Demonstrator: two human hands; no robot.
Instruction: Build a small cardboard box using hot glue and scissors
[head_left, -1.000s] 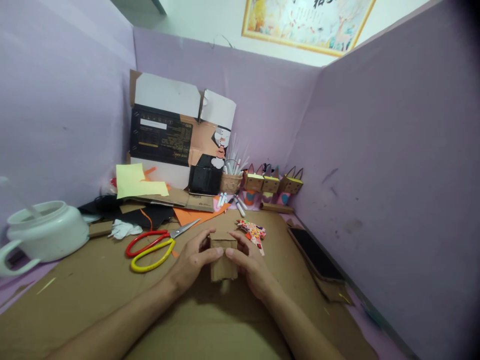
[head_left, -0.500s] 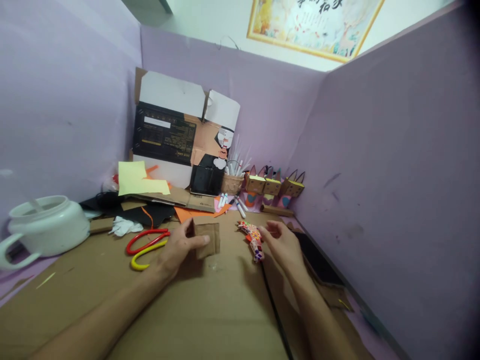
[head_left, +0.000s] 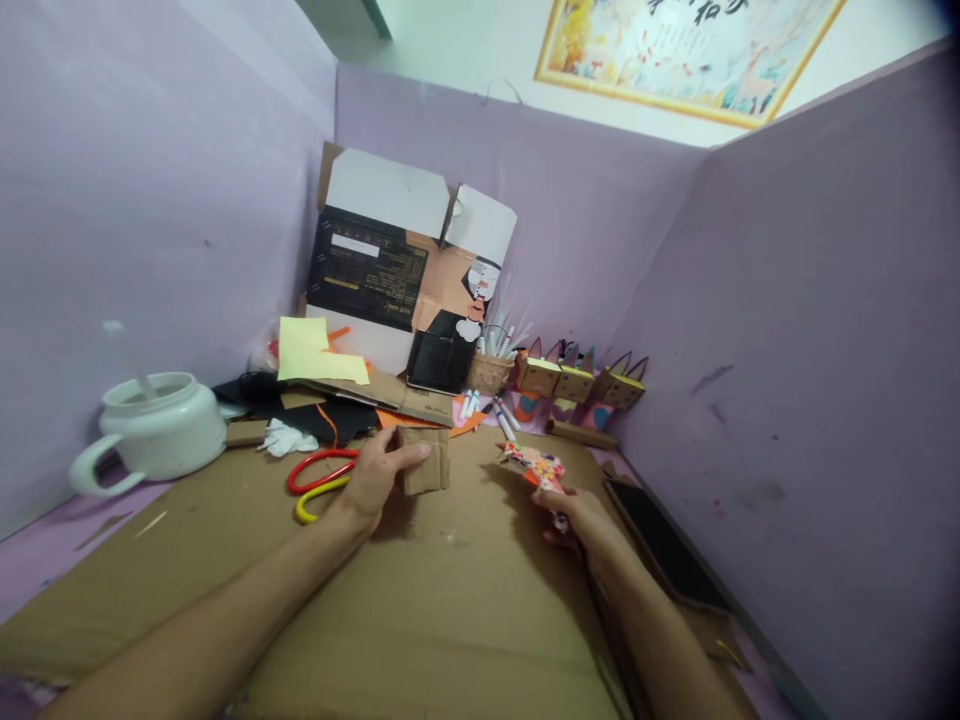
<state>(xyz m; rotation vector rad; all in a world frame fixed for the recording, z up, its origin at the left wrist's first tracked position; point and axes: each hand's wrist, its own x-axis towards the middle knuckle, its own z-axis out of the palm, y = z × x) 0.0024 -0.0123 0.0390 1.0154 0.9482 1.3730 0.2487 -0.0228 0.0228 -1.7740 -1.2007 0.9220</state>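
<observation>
My left hand (head_left: 377, 478) is closed on a small folded cardboard piece (head_left: 425, 460), holding it just above the brown cardboard sheet (head_left: 450, 610) that covers the desk. My right hand (head_left: 576, 518) is closed on a colourful patterned paper cutout (head_left: 534, 466), which sticks out to the upper left of my fingers. Red and yellow scissors (head_left: 319, 478) lie partly hidden behind my left hand.
A white pot (head_left: 157, 434) stands at the left. At the back lean a flattened printed box (head_left: 397, 270), yellow paper (head_left: 311, 352), a black box (head_left: 439, 362), a basket of pens (head_left: 489, 366) and small cardboard figures (head_left: 577, 382). A dark flat slab (head_left: 664, 540) lies along the purple right wall.
My hands have parted. The left carried the cardboard piece left and back; the right reached to the patterned cutout and took hold of it. The view has swung left.
</observation>
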